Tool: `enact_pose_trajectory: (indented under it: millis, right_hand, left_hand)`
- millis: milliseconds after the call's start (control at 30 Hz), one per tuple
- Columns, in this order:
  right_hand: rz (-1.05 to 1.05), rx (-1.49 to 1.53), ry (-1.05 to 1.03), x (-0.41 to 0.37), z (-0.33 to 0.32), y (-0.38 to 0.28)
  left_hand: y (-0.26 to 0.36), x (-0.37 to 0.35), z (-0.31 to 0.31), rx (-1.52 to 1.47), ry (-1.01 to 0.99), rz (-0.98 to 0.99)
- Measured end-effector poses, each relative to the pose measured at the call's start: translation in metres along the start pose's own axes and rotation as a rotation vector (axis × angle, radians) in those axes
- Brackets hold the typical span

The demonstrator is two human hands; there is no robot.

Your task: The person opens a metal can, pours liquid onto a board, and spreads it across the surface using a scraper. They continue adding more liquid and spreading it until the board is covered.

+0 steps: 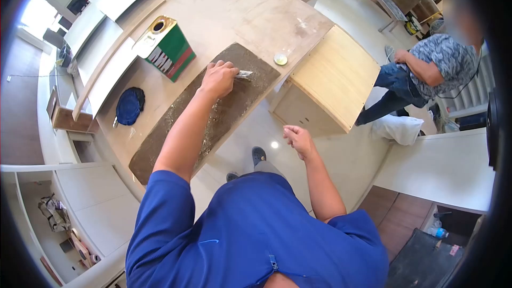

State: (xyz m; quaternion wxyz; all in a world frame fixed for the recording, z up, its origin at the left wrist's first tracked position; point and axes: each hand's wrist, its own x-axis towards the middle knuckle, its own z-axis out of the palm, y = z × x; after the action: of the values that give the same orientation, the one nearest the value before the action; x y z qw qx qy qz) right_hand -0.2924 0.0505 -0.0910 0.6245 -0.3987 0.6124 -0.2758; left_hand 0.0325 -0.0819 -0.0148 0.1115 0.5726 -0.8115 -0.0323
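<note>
A long brown board point(234, 93) with shiny wet-looking streaks and pale flecks lies along the near edge of the large table. My left hand point(217, 80) is over its upper part, fingers wrapped round a small flat tool point(244, 74) with a silvery blade at the board's surface. Out past the table edge, my right hand point(300, 141) hangs in the air with its fingers curled together; whether anything small is between them I cannot make out. Near the board's far end sits a small round lid point(280, 59) with something yellowish in it.
A green and red metal can point(176, 53) and a dark blue cloth item point(130, 106) stand left of the board. A wooden box point(336, 74) adjoins the table on the right. Another person point(426, 74) stands behind it. A long wooden strip point(114, 56) crosses the table's left side.
</note>
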Motion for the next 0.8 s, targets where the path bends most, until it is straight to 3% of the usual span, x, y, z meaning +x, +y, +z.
enact_pose_trajectory:
  millis: [133,267,367,467,600,633,667,800]
  right_hand:
    - [0.097,-0.006,0.040,0.010,-0.037,0.031]
    - [0.091,0.024,0.047,0.026,-0.060,0.054]
    - [-0.008,-0.021,0.016,0.044,-0.052,0.033]
    - [-0.139,-0.039,-0.093,0.088,-0.022,0.000]
    - [-0.086,-0.120,-0.018,0.122,0.011,-0.068]
    - [-0.072,-0.117,-0.011,0.129,0.016,-0.079]
    - [-0.052,-0.114,-0.003,0.135,0.018,-0.085]
    - [-0.032,-0.075,-0.038,0.156,0.024,-0.083]
  left_hand:
    - [-0.009,0.019,0.025,0.033,-0.056,-0.027]
    - [-0.027,-0.048,0.015,0.102,-0.152,0.160]
    - [-0.032,-0.087,-0.018,0.045,-0.192,0.136]
    - [-0.011,-0.056,-0.020,0.011,-0.051,0.114]
    - [0.035,0.007,0.007,-0.031,-0.051,0.162]
    - [0.039,0.013,0.010,0.004,-0.151,0.189]
    - [0.038,0.007,0.009,0.031,-0.257,0.216]
    - [0.006,-0.067,0.001,0.058,-0.243,0.244]
